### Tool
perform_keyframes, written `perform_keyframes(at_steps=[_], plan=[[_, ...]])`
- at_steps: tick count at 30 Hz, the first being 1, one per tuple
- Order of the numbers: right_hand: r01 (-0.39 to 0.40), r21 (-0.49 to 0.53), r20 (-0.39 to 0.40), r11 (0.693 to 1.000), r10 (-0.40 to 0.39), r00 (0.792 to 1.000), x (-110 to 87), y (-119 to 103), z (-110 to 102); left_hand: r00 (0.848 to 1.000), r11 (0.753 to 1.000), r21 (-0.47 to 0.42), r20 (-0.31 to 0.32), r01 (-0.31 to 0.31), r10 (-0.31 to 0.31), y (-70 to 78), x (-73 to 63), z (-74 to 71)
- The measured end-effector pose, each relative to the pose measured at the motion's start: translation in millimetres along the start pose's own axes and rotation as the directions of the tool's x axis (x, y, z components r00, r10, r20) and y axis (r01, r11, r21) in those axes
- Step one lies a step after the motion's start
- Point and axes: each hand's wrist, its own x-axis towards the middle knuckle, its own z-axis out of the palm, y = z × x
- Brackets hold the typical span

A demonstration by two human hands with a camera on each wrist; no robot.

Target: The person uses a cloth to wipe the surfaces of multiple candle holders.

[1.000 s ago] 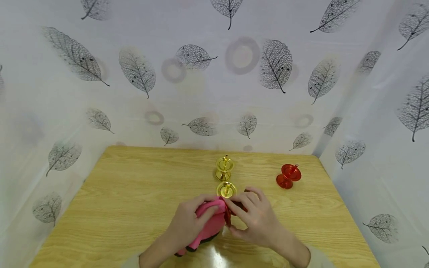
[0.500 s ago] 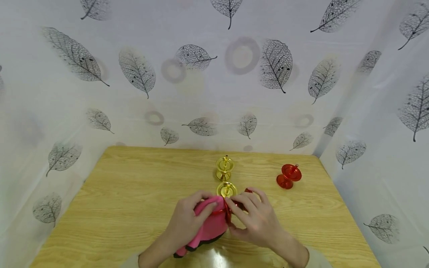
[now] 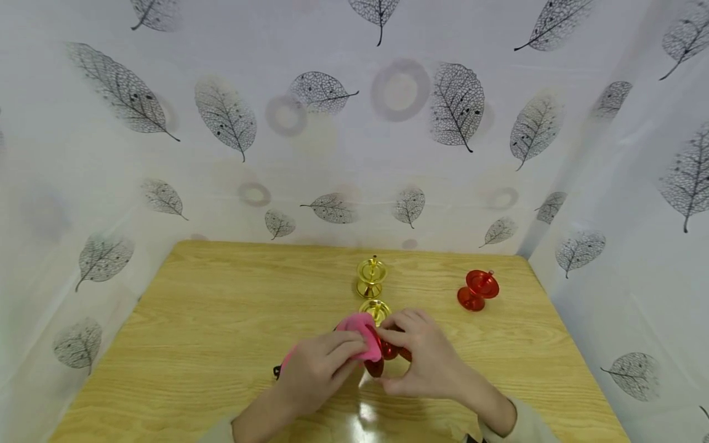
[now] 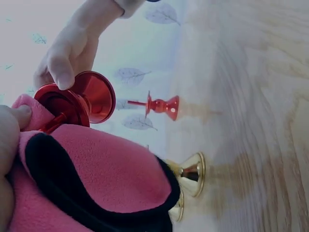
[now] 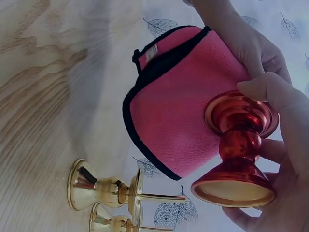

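My left hand [image 3: 318, 369] grips a bunched pink cloth [image 3: 357, 323] with black edging. The cloth's loose part hangs toward the tabletop in the left wrist view. A shiny red candle holder [image 5: 241, 145] is in my right hand [image 3: 425, 357], tilted sideways with its base turned right, thumb on its dish rim and fingers around its far side. The cloth touches the dish [image 4: 67, 106], and some of it is tucked inside around the spike. Left fingertips press the cloth at the rim; those behind it are hidden.
Two gold candle holders, one farther back [image 3: 370, 286] and one nearer [image 3: 375, 309], stand upright just beyond the hands. Another red candle holder [image 3: 479, 289] stands at the right. Leaf-printed curtains [image 3: 332, 154] surround the wooden table [image 3: 221, 307].
My left hand has rolled over, and the cloth's hanging end has swung from below the hand to its far left side. The right hand still holds the red candle holder in nearly the same place.
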Motion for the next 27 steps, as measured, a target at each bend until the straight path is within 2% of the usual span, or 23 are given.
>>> perform_keyframes(at_steps=[2, 4, 7, 10, 12, 13, 16, 18, 19, 20, 22, 24, 27], plan=[[0.002, 0.003, 0.008, 1.000, -0.002, 1.000, -0.4, 0.0, 0.6, 0.999, 0.999, 0.034, -0.010, -0.039, 0.039, -0.8, -0.7, 0.0], [0.036, -0.029, -0.015, 0.999, -0.036, 0.999, -0.9, 0.1, 2.9, 0.999, 0.999, 0.019, -0.018, -0.033, 0.033, -1.3, -0.9, -0.2], [0.110, -0.089, -0.084, 0.990, -0.118, 0.990, -1.4, 0.9, 7.5, 0.999, 0.997, -0.064, -0.023, 0.039, -0.041, -1.0, -0.5, -0.7], [0.173, -0.131, -0.157, 0.976, -0.193, 0.969, -1.8, 2.4, 10.5, 0.986, 0.970, -0.177, 0.004, 0.165, -0.167, 0.9, 1.4, -1.6], [0.215, -0.155, -0.196, 0.964, -0.244, 0.950, -2.2, 3.9, 11.1, 0.966, 0.933, -0.250, 0.040, 0.259, -0.257, 2.6, 2.8, -3.0], [0.238, -0.169, -0.213, 0.956, -0.272, 0.938, -2.2, 4.9, 11.3, 0.950, 0.908, -0.283, 0.065, 0.310, -0.304, 3.3, 3.2, -3.9], [0.307, -0.202, -0.262, 0.930, -0.353, 0.898, -2.4, 8.7, 12.3, 0.893, 0.820, -0.357, 0.135, 0.448, -0.429, 5.0, 3.8, -7.3], [0.327, -0.186, -0.287, 0.926, -0.370, 0.884, -3.3, 10.8, 13.4, 0.860, 0.771, -0.387, 0.163, 0.506, -0.483, 5.6, 3.5, -8.7], [0.331, -0.160, -0.297, 0.930, -0.365, 0.882, -3.9, 11.6, 14.0, 0.848, 0.752, -0.398, 0.170, 0.525, -0.502, 5.7, 3.4, -9.1], [0.330, -0.124, -0.307, 0.936, -0.353, 0.884, -4.5, 12.2, 14.4, 0.842, 0.744, -0.403, 0.169, 0.533, -0.512, 5.8, 3.2, -9.3], [0.313, -0.020, -0.324, 0.949, -0.303, 0.896, -5.9, 12.7, 14.7, 0.838, 0.734, -0.418, 0.159, 0.536, -0.522, 6.0, 3.2, -9.4], [0.272, 0.095, -0.329, 0.958, -0.227, 0.916, -7.5, 12.5, 13.9, 0.832, 0.724, -0.429, 0.142, 0.540, -0.537, 6.5, 3.3, -9.8], [0.154, 0.266, -0.295, 0.952, -0.072, 0.953, -11.1, 10.8, 10.7, 0.823, 0.714, -0.445, 0.100, 0.540, -0.560, 7.5, 3.3, -10.9]])
